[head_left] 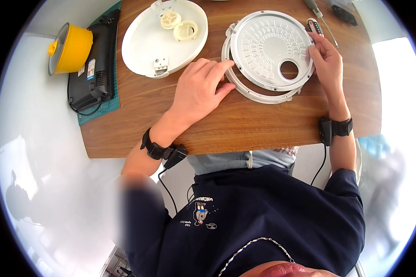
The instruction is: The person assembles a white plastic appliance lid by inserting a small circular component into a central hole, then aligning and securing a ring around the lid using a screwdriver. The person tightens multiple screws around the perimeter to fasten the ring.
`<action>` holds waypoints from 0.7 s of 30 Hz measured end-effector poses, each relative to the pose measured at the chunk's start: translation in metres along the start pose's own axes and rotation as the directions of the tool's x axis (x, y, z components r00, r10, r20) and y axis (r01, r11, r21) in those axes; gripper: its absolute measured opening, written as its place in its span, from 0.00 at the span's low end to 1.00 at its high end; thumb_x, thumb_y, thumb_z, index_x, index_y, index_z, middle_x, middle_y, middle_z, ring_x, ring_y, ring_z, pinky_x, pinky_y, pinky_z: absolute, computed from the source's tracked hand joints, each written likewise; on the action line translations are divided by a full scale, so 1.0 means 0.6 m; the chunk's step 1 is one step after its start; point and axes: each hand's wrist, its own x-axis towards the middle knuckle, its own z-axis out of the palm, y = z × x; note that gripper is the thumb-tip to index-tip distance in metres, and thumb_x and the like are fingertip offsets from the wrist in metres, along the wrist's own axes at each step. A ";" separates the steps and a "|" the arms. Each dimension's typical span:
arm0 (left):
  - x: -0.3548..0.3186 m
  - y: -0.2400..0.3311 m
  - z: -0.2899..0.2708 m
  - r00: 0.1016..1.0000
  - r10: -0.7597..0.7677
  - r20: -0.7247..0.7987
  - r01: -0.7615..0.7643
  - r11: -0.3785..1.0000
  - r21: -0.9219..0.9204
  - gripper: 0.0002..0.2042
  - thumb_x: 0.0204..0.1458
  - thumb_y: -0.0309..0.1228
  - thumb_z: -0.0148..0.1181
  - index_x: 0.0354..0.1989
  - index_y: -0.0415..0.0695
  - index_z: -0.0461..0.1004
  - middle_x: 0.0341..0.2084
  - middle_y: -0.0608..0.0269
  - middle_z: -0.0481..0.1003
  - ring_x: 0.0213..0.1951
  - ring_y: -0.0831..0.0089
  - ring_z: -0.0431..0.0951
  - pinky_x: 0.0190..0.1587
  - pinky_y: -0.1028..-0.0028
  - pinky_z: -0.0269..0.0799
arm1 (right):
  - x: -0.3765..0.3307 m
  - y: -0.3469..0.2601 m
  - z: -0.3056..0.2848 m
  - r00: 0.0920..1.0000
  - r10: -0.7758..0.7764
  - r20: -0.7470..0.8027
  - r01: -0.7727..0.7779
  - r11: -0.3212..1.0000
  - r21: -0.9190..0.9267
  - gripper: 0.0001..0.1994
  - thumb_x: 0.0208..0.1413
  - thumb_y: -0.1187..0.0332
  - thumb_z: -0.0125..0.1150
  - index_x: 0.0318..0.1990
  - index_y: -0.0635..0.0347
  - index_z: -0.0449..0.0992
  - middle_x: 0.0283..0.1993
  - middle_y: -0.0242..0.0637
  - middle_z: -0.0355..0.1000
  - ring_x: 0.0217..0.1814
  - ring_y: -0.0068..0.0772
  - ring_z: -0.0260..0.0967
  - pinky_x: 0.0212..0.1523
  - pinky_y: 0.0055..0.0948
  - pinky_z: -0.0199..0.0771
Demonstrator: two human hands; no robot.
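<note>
A round silver metal plate (268,46) with an embossed grid and a round hole lies tilted on a white plastic ring (259,94) on the wooden table (245,124). My left hand (198,90) rests on the table with its fingertips on the plate's left edge and on the ring. My right hand (327,60) grips the plate's right edge with thumb and fingers. Both wrists wear black bands with cables.
A white round lid (143,41) with two cream round parts (180,25) lies at the back left. A black device (97,60) sits on a green mat beside a yellow pot (71,48). A screwdriver (321,16) and a small tool lie at the back right.
</note>
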 end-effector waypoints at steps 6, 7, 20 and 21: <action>0.008 0.007 -0.003 0.994 0.030 -0.101 -0.036 0.998 -0.049 0.19 0.47 0.23 0.72 0.49 0.43 0.78 0.41 0.62 0.77 0.44 0.61 0.77 0.47 0.63 0.76 | 0.000 -0.013 0.000 0.998 0.024 -0.054 -0.021 0.998 0.064 0.17 0.64 0.72 0.58 0.59 0.63 0.79 0.25 0.17 0.66 0.25 0.08 0.57 0.25 0.16 0.58; 0.012 0.006 -0.003 0.990 0.051 -0.133 -0.057 0.997 -0.042 0.18 0.47 0.22 0.72 0.49 0.43 0.79 0.42 0.62 0.78 0.46 0.60 0.77 0.48 0.63 0.76 | 0.000 -0.013 0.000 0.997 0.032 -0.072 -0.027 0.997 0.076 0.17 0.65 0.72 0.58 0.59 0.63 0.79 0.26 0.17 0.66 0.25 0.07 0.57 0.25 0.16 0.58; 0.009 0.007 0.004 0.973 0.230 -0.014 -0.230 0.972 -0.053 0.14 0.42 0.26 0.74 0.40 0.45 0.84 0.39 0.70 0.80 0.42 0.65 0.76 0.44 0.67 0.76 | 0.001 -0.013 -0.007 0.996 0.032 -0.079 -0.020 0.989 0.147 0.17 0.67 0.71 0.57 0.61 0.63 0.78 0.29 0.17 0.69 0.27 0.06 0.56 0.25 0.15 0.55; 0.008 0.008 0.006 0.972 0.235 -0.007 -0.234 0.968 -0.085 0.14 0.42 0.26 0.75 0.40 0.46 0.84 0.38 0.70 0.80 0.41 0.66 0.76 0.43 0.67 0.75 | 0.001 -0.012 -0.006 0.997 0.030 -0.076 -0.018 0.988 0.151 0.17 0.68 0.71 0.57 0.61 0.63 0.78 0.29 0.16 0.69 0.27 0.06 0.57 0.25 0.15 0.56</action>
